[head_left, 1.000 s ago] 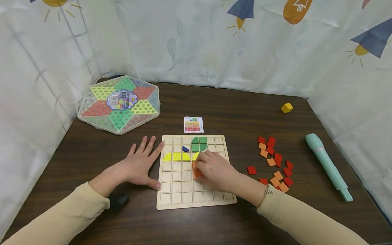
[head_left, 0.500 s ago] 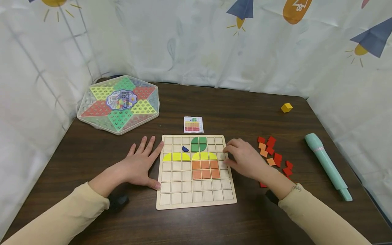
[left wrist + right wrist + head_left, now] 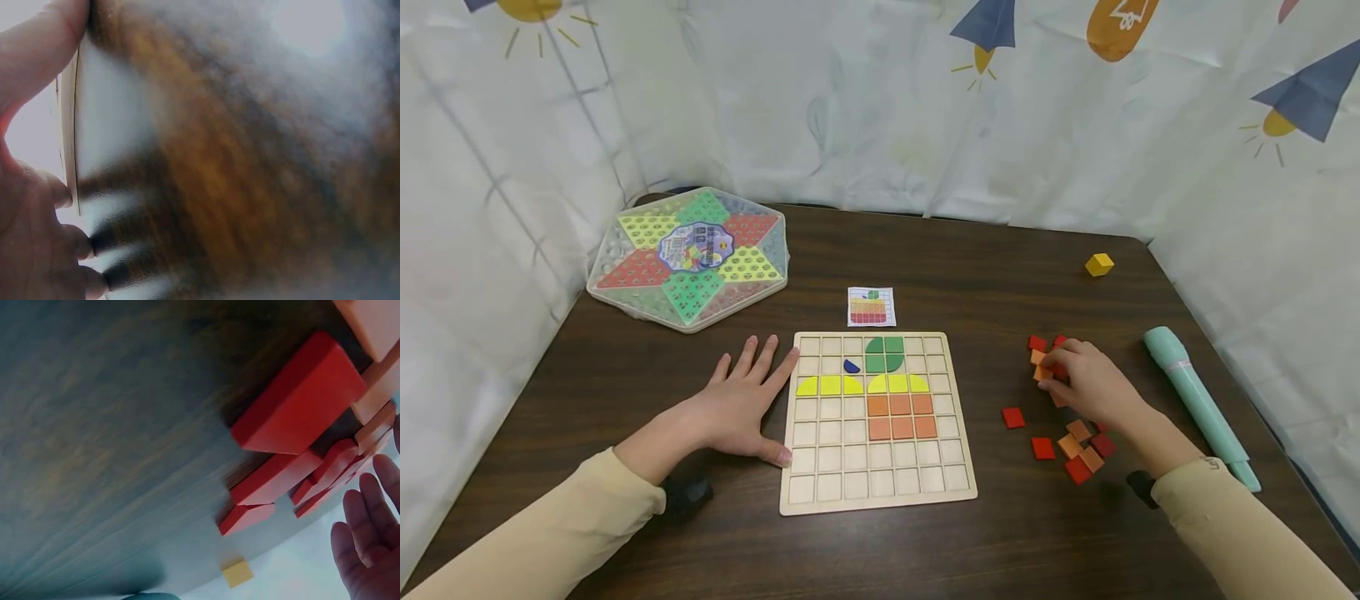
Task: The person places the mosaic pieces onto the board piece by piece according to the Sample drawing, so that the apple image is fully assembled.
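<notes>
My left hand (image 3: 737, 408) lies flat with fingers spread at the left edge of a wooden grid board (image 3: 880, 493). Its index fingertip and thumb touch the board's rim; the left wrist view shows the thumb beside that edge. Green tiles (image 3: 884, 354), a small blue piece (image 3: 851, 366), yellow pieces (image 3: 897, 383) and two rows of orange tiles (image 3: 901, 417) fill some squares. To the right, my right hand (image 3: 1090, 383) reaches over loose tiles, thumb and index fingertips right at an orange tile (image 3: 1041, 374). Red tiles (image 3: 303, 397) lie beside its relaxed fingers in the right wrist view.
Behind the board lies a small pattern card (image 3: 871, 307). A hexagonal checkers box (image 3: 692, 258) sits back left. Loose red tiles (image 3: 1042, 448) and orange ones (image 3: 1070, 446) lie right of the board. A mint microphone-shaped object (image 3: 1202, 400) and yellow block (image 3: 1100, 265) are farther right.
My right hand has left the board, where two rows of orange tiles now show uncovered, and moved right to the loose tiles. The left hand keeps its place.
</notes>
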`<state>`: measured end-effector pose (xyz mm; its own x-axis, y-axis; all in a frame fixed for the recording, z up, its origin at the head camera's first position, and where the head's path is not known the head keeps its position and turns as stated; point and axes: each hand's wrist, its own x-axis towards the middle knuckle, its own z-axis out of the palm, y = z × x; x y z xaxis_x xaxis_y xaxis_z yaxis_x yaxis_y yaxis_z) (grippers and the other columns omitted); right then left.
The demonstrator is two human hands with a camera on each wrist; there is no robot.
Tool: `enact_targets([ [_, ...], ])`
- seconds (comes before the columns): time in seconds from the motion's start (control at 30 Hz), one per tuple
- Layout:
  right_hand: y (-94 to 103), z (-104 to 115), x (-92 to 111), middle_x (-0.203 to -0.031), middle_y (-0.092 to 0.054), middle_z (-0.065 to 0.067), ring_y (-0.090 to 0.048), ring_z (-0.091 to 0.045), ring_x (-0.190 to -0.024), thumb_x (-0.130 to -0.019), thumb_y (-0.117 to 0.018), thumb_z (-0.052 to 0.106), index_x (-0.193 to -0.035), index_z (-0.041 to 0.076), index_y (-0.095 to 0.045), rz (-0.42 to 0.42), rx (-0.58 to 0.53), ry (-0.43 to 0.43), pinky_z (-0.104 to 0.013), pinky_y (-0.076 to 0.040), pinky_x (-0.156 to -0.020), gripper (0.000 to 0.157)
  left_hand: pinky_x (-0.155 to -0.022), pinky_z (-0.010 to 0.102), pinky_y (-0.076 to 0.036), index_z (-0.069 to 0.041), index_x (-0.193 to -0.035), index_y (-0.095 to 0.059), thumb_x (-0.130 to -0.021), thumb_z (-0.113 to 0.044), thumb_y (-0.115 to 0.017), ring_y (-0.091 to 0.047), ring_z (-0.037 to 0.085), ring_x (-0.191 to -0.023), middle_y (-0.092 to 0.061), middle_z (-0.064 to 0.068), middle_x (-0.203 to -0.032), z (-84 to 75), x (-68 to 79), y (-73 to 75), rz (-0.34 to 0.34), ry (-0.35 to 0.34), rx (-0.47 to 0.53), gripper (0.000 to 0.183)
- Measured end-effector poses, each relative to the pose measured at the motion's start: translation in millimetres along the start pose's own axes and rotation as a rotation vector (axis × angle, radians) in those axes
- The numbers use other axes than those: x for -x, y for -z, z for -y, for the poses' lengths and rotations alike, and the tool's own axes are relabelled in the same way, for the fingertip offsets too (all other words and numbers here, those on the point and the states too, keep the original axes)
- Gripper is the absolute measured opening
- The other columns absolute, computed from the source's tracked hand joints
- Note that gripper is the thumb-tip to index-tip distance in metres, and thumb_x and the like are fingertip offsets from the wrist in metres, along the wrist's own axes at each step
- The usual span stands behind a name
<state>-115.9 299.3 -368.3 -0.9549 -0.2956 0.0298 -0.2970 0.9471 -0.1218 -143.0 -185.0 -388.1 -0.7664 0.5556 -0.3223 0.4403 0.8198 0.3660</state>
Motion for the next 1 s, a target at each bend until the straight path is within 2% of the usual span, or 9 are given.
enact_targets([
  [0.37,1.3,-2,1,-0.099,-0.066,-0.014,-0.060,-0.034,-0.094,-0.088,-0.081,0.014,-0.096,0.004,-0.074,0.024,0.023,-0.025,-0.052,-0.054,-0.084,0.015,-0.114,0.080,-0.001,-0.005,-0.165,-0.006,-0.068,-0.070,-0.082,0.009,0.057,-0.153,0.005,0.032,-0.168,0.2,-0.2,-0.1,0.006,0.004,0.007,0.139],
  [0.63,-2.5,1,3,-0.103,-0.066,-0.009,-0.058,-0.027,-0.093,-0.086,-0.083,0.014,-0.098,0.009,-0.073,0.023,-0.054,0.058,-0.047,-0.053,-0.082,0.016,-0.114,0.080,-0.001,-0.005,-0.165,-0.007,-0.068,-0.069,-0.083,0.009,0.058,-0.153,0.004,0.032,-0.168,0.0,0.2,0.1,0.003,0.000,0.012,0.139],
  [0.87,-1.7,4,2,-0.106,-0.068,-0.012,-0.061,-0.032,-0.098,-0.086,-0.083,0.015,-0.094,0.008,-0.073,0.020,-0.053,0.062,-0.051,-0.054,-0.086,0.014,-0.114,0.080,-0.001,-0.005,-0.165,-0.008,-0.068,-0.069,-0.083,0.008,0.058,-0.153,0.004,0.032,-0.168,0.1,0.5,-0.5,-0.003,0.000,0.009,0.138],
  [1.0,-1.1,15,-4,-0.104,-0.067,-0.012,-0.060,-0.030,-0.096,-0.086,-0.083,0.014,-0.093,0.008,-0.073,-0.001,-0.040,0.092,-0.049,-0.054,-0.085,0.014,-0.114,0.080,-0.002,-0.005,-0.165,-0.008,-0.067,-0.070,-0.082,0.008,0.058,-0.153,0.003,0.032,-0.168,0.4,0.0,-0.6,-0.004,0.000,0.002,0.139],
])
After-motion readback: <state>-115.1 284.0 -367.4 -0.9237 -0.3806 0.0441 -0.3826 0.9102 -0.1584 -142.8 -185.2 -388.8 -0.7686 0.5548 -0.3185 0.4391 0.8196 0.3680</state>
